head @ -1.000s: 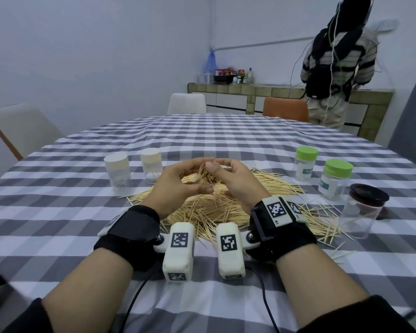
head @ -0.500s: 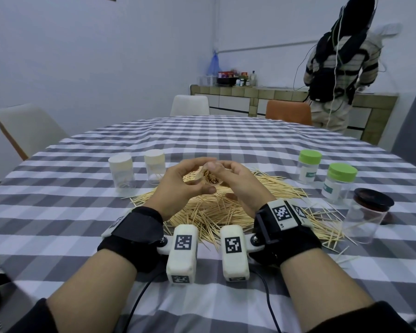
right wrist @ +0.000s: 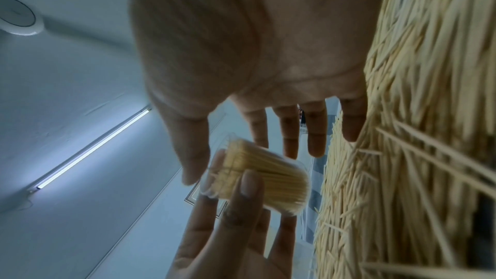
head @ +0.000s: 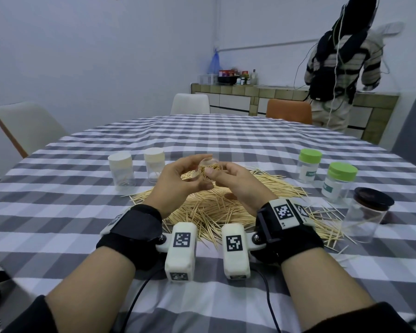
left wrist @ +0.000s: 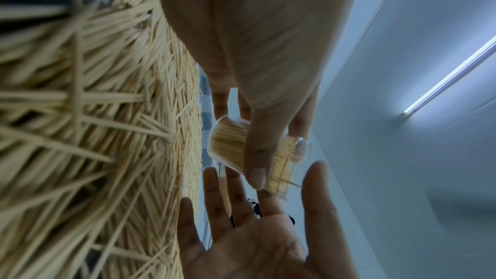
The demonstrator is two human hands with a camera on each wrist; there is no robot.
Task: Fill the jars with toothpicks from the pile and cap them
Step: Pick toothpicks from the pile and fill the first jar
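Clear jar [head: 210, 168], packed with toothpicks and uncapped, is held in the air above the toothpick pile [head: 214, 207], toward the near edge of the table [head: 226, 140]. Left hand [head: 175, 186] grips it, thumb across the wall. Right hand [head: 240, 188] is slack, fingers spread, thumb just beside the mouth; contact cannot be told.

Risks, as judged:
- The jar lies tilted, so tipping it further may slide the sticks out onto the pile.
- One stray toothpick [left wrist: 292, 184] juts past the rim and may jam the cap.
- No cap for it is visible.

Cool ceiling tube light [left wrist: 451, 77], blurred wrist views
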